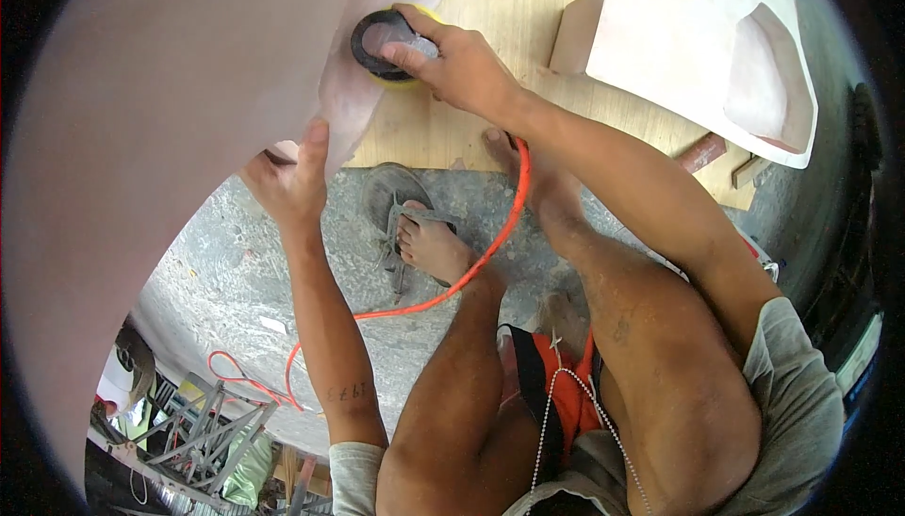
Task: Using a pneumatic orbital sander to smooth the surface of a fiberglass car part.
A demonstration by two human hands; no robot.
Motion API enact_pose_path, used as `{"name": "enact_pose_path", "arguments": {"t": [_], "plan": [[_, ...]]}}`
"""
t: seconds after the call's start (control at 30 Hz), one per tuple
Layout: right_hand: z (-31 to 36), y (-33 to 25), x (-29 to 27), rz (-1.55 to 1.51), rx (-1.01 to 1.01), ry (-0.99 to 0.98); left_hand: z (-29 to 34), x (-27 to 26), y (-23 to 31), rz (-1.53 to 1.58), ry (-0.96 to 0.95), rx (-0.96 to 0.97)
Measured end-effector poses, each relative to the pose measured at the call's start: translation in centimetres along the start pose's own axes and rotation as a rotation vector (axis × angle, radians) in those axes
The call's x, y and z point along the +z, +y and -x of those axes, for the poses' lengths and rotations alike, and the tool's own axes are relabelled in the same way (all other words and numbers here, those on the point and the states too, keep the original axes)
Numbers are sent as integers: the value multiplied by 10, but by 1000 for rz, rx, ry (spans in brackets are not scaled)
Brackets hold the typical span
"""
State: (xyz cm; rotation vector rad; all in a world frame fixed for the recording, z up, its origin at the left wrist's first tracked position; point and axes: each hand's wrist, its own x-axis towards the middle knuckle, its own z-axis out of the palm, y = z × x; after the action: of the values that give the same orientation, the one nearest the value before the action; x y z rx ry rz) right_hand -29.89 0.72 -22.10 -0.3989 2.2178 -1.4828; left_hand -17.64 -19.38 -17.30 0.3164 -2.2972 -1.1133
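Note:
A round sander point(370, 43), with a dark ring and a yellow rim, is gripped in my right hand point(462, 64). It rests against the sloping lower edge of a large pale pinkish panel point(189, 73) that fills the left side. My left hand point(297, 172) holds that panel's edge lower down, thumb upright on the near side and fingers curled partly out of sight. An orange hose point(520, 186) comes out from behind my right forearm and curves down to the left; where it joins the sander is hidden.
A plywood board point(471, 130) lies under the work, bearing a white moulded piece point(679, 45) at the right. My feet are close by, one in a grey sandal point(396, 186) on the concrete floor point(236, 262). A metal frame point(203, 441) and clutter stand at the lower left.

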Motion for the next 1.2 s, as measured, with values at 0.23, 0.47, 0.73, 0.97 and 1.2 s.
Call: {"name": "enact_pose_path", "arguments": {"t": [0.23, 0.47, 0.73, 0.97, 1.2], "plan": [[9, -10, 7, 36, 21, -101, -1, 2, 2, -37, -6, -38], [6, -10, -3, 6, 68, -160, 2, -3, -4, -103, -1, -35], [6, -6, 12, 71, -43, -18, -1, -2, 4, -61, -63, -80], [12, 2, 18, 44, -46, -126, 1, 0, 6, -71, -45, -60], [8, 3, 5, -11, -20, 37, -3, -3, 3, -173, -58, -39]]}}
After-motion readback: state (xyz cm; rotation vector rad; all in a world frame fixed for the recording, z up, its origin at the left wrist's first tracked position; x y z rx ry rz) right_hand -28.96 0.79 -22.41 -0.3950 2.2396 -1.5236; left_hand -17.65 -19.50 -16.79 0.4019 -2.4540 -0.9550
